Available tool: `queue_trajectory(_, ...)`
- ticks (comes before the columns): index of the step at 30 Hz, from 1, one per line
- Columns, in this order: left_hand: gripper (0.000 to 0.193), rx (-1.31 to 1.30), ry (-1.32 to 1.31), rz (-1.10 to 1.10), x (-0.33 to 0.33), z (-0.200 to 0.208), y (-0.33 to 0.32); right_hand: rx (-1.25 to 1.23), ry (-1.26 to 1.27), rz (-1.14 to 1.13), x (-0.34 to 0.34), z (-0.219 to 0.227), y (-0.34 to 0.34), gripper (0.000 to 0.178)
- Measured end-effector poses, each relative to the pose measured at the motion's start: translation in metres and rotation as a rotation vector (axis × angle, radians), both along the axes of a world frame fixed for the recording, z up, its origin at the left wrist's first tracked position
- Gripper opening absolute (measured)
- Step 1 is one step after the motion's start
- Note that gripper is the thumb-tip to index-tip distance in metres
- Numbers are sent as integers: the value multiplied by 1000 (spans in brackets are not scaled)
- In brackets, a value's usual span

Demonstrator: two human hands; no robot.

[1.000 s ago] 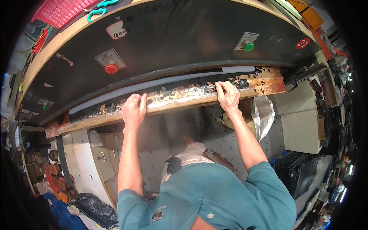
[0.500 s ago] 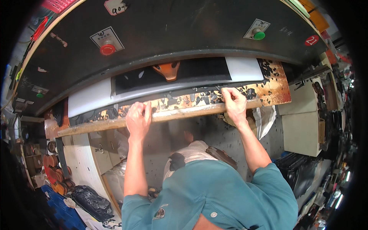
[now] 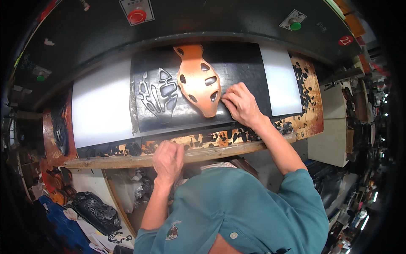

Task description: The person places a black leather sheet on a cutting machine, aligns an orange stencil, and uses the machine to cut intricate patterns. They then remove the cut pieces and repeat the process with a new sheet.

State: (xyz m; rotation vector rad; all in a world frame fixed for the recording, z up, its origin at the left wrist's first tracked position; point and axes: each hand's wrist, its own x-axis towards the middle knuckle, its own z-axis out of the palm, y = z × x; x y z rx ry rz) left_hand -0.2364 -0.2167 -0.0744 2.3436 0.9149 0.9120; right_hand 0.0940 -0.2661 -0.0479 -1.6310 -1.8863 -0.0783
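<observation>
An orange-brown cutting die (image 3: pixel 198 80) with several oval openings lies on a black sheet (image 3: pixel 245 63). My right hand (image 3: pixel 243 106) is over the sheet, its fingers pinched close to the die's right edge; whether they touch it or hold something small is hidden. To the left of the die, cut outlines (image 3: pixel 167 91) of a slotted shape show in the black sheet. My left hand (image 3: pixel 168 161) is curled closed at the wooden front rail (image 3: pixel 211 153), and what may be inside its fingers cannot be seen.
White boards (image 3: pixel 103 101) show on both sides of the black sheet. Black scraps (image 3: pixel 230 135) litter the strip behind the rail. A dark machine beam (image 3: pixel 211 21) with a red button (image 3: pixel 136 17) and green buttons (image 3: pixel 295 26) spans the far side. Cabinets (image 3: pixel 327 122) stand right.
My right hand has moved from the rail to beside the die. More of the die and black sheet shows now, out from under the beam. My left hand stays by the rail.
</observation>
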Motion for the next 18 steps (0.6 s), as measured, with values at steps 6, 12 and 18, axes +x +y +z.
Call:
queue_trajectory(6, 9, -256, 66, -168, -32, 31, -37, -289, 99, 14, -36, 41, -103, 15)
queue_trajectory(12, 13, -294, -25, -241, -1, 62, 6, -271, 324, -323, -64, 49, -60, 75)
queue_trajectory(18, 49, 142, 321, -78, 57, 19, 64, -268, 51, -405, -113, 10, 5, 109)
